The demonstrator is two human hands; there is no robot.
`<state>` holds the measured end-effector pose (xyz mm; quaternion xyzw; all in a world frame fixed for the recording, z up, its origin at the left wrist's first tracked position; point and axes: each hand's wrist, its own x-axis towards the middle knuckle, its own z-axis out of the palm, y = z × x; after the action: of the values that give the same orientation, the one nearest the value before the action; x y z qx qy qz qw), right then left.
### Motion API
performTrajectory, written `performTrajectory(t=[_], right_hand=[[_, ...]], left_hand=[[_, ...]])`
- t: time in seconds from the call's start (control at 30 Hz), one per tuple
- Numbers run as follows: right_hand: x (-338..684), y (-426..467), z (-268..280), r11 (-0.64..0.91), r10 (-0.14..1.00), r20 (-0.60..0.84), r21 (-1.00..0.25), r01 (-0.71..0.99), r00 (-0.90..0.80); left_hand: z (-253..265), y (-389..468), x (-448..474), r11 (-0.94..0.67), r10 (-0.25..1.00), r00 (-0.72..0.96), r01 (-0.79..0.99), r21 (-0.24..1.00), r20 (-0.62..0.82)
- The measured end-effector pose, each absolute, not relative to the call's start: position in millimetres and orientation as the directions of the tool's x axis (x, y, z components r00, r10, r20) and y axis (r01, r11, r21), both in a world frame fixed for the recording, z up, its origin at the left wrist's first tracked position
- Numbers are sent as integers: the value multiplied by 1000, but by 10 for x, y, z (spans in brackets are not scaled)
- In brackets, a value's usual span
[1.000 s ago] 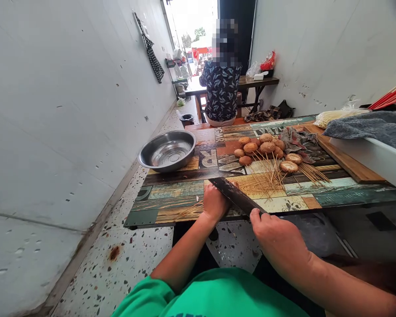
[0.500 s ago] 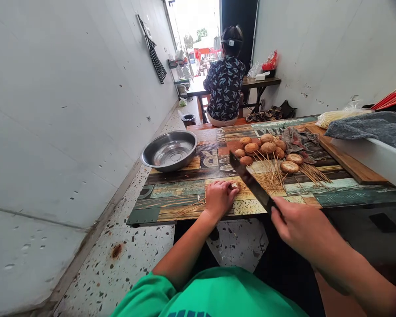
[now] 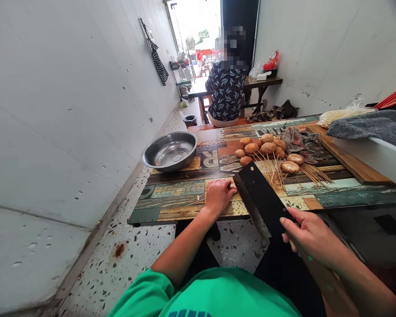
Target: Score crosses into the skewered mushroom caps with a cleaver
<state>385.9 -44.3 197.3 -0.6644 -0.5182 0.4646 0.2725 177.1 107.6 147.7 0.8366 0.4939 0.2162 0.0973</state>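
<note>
My right hand (image 3: 303, 229) is closed round the handle end of a dark cleaver (image 3: 262, 193), whose broad blade shows its flat face and slants up to the left over the table's near edge. Close to the blade's tip, my left hand (image 3: 218, 196) rests on the table with its fingers curled round a small pale mushroom piece (image 3: 232, 185), mostly hidden by the fingers and blade. Beyond the blade lies a heap of brown mushrooms (image 3: 268, 147), two with pale undersides upward. Thin wooden skewers (image 3: 313, 173) lie scattered beside them.
A steel basin (image 3: 170, 152) stands at the table's left end. On the right are a wooden board (image 3: 350, 158), a white tub (image 3: 372, 154) and a grey towel (image 3: 369, 125). Crumpled cloth (image 3: 295, 138) lies behind the mushrooms. Further off, a person (image 3: 227, 94) sits facing away.
The cleaver has swung from edge-on to showing its flat side, and my right hand has moved lower and slightly right. My left hand stays nearly in place on the mushroom piece.
</note>
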Motion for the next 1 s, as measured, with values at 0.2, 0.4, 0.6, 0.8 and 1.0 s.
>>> performTrajectory(t=[0.2, 0.4, 0.6, 0.8, 1.0], right_hand=[[3856, -411, 1987, -371, 922, -383, -838, 400, 51], [3905, -366, 1969, -394, 911, -412, -842, 369, 31], [3934, -370, 2014, -443, 887, -461, -829, 340, 31], [3933, -346, 2059, -445, 883, -468, -827, 343, 17], [4083, -184, 2059, -430, 879, -468, -861, 272, -88]], left_hand=[[1478, 1073, 1766, -502, 864, 435, 779, 376, 251], [1481, 1076, 1764, -503, 864, 436, 769, 394, 252], [1455, 1087, 1763, -498, 867, 427, 764, 410, 256], [1481, 1083, 1765, -499, 866, 441, 762, 413, 233], [1521, 1082, 1766, -518, 855, 465, 740, 429, 231]])
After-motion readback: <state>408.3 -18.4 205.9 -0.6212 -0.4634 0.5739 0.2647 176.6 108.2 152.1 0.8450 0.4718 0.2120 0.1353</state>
